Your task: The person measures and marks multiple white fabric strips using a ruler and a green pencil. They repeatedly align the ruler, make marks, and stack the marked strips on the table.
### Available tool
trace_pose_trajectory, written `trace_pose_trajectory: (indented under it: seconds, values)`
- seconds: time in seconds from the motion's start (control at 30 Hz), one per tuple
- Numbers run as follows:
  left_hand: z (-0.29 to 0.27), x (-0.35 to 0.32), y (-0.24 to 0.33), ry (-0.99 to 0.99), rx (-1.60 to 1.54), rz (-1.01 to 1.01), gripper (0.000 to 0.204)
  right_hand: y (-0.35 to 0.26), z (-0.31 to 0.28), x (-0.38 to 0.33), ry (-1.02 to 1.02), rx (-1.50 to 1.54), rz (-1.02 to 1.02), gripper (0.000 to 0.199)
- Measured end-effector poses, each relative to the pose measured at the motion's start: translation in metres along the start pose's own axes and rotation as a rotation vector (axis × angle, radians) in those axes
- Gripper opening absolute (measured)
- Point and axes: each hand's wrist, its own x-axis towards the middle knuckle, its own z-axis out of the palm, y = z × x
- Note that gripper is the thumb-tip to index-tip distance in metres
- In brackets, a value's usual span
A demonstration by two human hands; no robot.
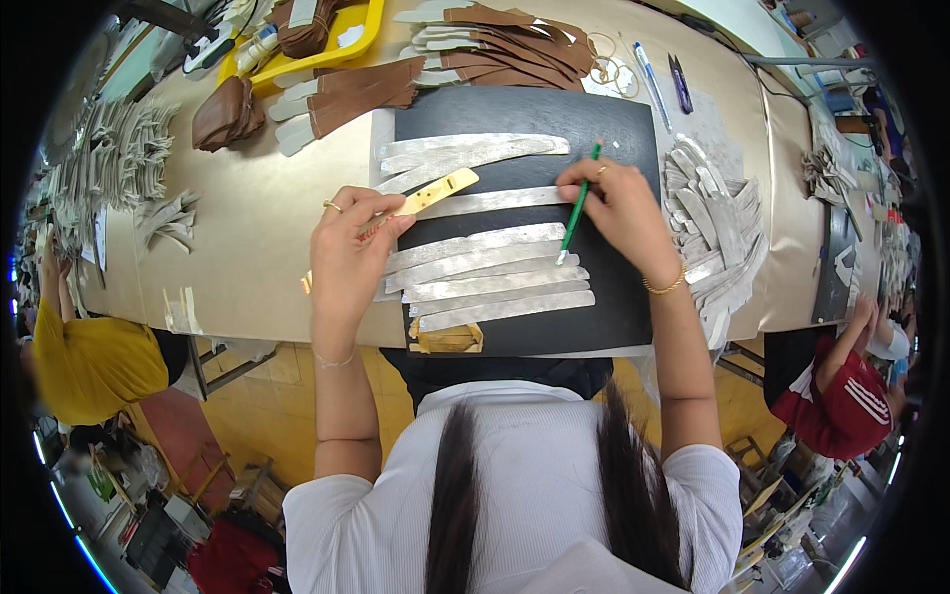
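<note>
green-handled brush (576,216): thin, tilted, tip down on a strip | yellow ruler (427,196): flat, slanting left-near to far | silver strips (492,280): long, pale, fanned across the black mat (623,129)

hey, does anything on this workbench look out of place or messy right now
Nothing looks spilled or damaged. The silver strips on the black mat lie in loose, overlapping rows, slightly fanned rather than parallel. The right hand holds a green pen to one; the left hand presses a yellow ruler. The grey pile at right is jumbled.
</note>
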Motion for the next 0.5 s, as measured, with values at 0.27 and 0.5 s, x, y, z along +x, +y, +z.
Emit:
trace_pose_trajectory:
  seconds: [0.27,0.5]
  values:
    - [0.041,0.000,0.003,-0.094,0.087,0.231,0.017,-0.016,0.020,-0.005,0.127,-0.149,-0.037,0.012]
    - [0.064,0.001,0.003,-0.135,0.210,0.357,0.019,0.001,-0.001,-0.019,0.317,0.050,0.144,0.018]
